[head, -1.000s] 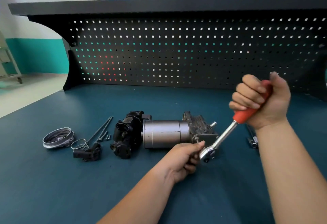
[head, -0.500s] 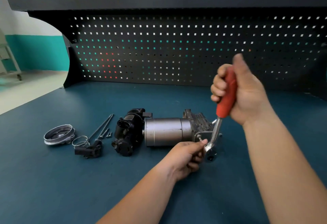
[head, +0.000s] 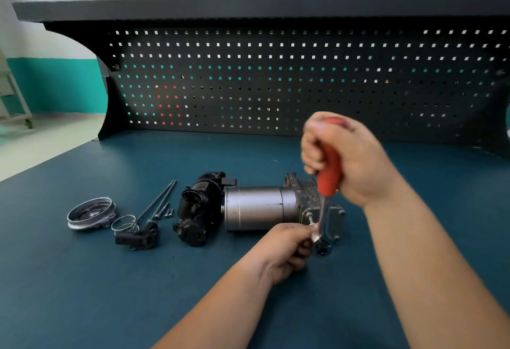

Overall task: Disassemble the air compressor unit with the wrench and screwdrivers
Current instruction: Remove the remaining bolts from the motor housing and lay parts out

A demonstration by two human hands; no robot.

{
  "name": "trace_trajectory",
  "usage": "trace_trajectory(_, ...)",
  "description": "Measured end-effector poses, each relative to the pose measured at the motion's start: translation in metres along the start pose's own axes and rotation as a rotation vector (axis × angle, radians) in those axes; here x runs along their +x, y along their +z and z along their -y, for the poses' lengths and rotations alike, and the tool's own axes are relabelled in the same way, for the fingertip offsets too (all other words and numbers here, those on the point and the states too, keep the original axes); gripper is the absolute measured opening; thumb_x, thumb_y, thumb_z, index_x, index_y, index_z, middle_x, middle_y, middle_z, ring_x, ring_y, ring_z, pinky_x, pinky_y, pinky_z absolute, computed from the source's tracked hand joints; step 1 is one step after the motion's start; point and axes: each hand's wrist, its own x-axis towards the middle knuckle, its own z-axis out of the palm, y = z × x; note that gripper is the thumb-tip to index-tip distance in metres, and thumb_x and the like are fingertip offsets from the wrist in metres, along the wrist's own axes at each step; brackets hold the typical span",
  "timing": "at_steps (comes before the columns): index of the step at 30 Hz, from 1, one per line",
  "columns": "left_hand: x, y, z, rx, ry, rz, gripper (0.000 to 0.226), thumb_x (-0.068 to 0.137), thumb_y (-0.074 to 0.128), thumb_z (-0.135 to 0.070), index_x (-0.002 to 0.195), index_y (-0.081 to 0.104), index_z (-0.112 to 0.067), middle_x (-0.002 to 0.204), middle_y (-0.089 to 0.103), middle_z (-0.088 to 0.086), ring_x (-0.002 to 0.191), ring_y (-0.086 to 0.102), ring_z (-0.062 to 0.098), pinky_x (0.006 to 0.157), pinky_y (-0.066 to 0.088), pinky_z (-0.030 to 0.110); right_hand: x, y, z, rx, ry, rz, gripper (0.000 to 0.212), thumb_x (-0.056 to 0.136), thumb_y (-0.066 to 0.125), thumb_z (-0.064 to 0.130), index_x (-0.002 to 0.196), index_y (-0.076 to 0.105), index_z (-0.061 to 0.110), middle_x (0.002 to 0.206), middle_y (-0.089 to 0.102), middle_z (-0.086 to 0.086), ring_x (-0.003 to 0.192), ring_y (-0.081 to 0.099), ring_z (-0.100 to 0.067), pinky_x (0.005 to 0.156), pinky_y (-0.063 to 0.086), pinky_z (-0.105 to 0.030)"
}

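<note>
Right hand (head: 356, 161) wrapped round red-handled steel ratchet wrench (head: 328, 172), upright. Left hand (head: 289, 249) pinching its head against grey cylindrical air compressor unit (head: 259, 208).

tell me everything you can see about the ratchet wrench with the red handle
The ratchet wrench has a red grip, seemingly plastic or rubber, and a slim shiny metal shank. It stands nearly upright, head down against the right end of the air compressor unit. The right hand grips the handle; the left hand pinches at its head. Slightly motion-blurred.
</note>
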Motion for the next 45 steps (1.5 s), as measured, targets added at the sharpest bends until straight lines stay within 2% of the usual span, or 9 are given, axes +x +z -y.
trace_trajectory(5,0.001,0.000,0.001,-0.032,-0.003,0.014,0.051,0.090,0.060,-0.020,0.039,0.053,-0.019,0.046,0.039,-0.009,0.039,0.030,0.000,0.033,0.014,0.010,-0.014,-0.073,0.006,0.473,0.153,0.321,0.016,0.080,0.069,0.017,0.075,0.055,0.012,0.061,0.051,0.001,0.056,0.055,-0.011,0.068,0.052,-0.029)
trace_trajectory(8,0.001,0.000,0.000,-0.060,-0.008,0.028,0.051,0.090,0.058,-0.020,0.039,0.055,-0.018,0.046,0.039,-0.010,0.039,0.030,-0.001,0.033,0.014,0.009,-0.028,-0.108,0.003,0.497,0.155,0.165,0.008,0.085,0.061,0.001,0.090,0.055,-0.001,0.080,0.060,-0.017,0.076,0.061,-0.029,0.087,0.049,-0.045)
trace_trajectory(12,0.002,0.002,0.001,-0.058,0.007,0.041,0.052,0.091,0.057,-0.022,0.039,0.058,-0.019,0.046,0.039,-0.011,0.039,0.030,-0.001,0.033,0.013,0.010,-0.041,-0.125,-0.009,0.260,0.203,0.017,0.034,0.052,0.084,0.041,0.077,0.067,0.027,0.070,0.061,0.009,0.064,0.060,-0.005,0.070,0.056,-0.025)
trace_trajectory(20,0.004,0.001,0.004,-0.063,0.025,0.026,0.051,0.090,0.059,-0.024,0.039,0.054,-0.019,0.046,0.042,-0.011,0.039,0.032,0.000,0.034,0.014,0.011,-0.001,-0.046,0.002,0.236,0.115,-0.084,0.036,0.052,0.085,0.054,0.056,0.064,0.025,0.052,0.051,0.012,0.046,0.049,-0.002,0.052,0.048,-0.016)
trace_trajectory(24,0.005,0.001,0.005,-0.072,0.013,-0.006,0.034,0.092,0.053,-0.011,0.059,0.049,-0.020,0.049,0.039,-0.008,0.038,0.030,0.001,0.034,0.014,0.012,0.003,0.004,-0.002,-0.019,0.037,-0.197,0.020,0.076,0.070,0.035,0.064,0.063,0.020,0.052,0.060,0.006,0.045,0.055,-0.006,0.045,0.044,-0.017)
trace_trajectory(27,0.006,0.002,0.006,-0.041,0.007,-0.020,0.049,0.088,0.040,0.001,0.045,0.051,-0.020,0.050,0.038,-0.007,0.040,0.029,0.002,0.040,0.012,0.014,-0.001,0.038,-0.015,-0.294,-0.093,-0.165,0.017,0.080,0.073,0.016,0.072,0.059,0.020,0.055,0.063,0.008,0.046,0.056,-0.003,0.047,0.045,-0.016)
trace_trajectory(33,0.007,0.002,0.010,-0.151,-0.028,-0.075,0.032,0.094,0.038,-0.001,0.068,0.044,-0.018,0.068,0.036,0.003,0.060,0.027,0.012,0.068,0.008,0.031,-0.009,0.063,-0.045,-0.802,-0.102,0.069,0.015,0.085,0.069,0.033,0.094,0.061,0.023,0.075,0.063,0.004,0.067,0.053,-0.012,0.066,0.044,-0.029)
trace_trajectory(38,0.003,0.003,0.004,-0.041,-0.036,-0.018,0.047,0.088,0.035,0.002,0.049,0.047,-0.020,0.047,0.038,-0.008,0.039,0.025,0.002,0.041,0.009,0.015,-0.001,0.044,-0.028,-0.458,-0.002,-0.054,0.022,0.085,0.069,0.015,0.078,0.057,0.032,0.062,0.059,0.017,0.051,0.048,-0.001,0.053,0.039,-0.015)
trace_trajectory(45,0.004,0.004,0.005,-0.060,-0.002,-0.018,0.036,0.090,0.060,-0.021,0.058,0.043,-0.020,0.047,0.036,-0.008,0.039,0.027,0.002,0.034,0.013,0.012,-0.009,-0.041,0.008,-0.013,0.156,0.229,0.016,0.072,0.054,0.009,0.068,0.059,0.023,0.055,0.050,0.004,0.051,0.048,-0.010,0.057,0.048,-0.023)
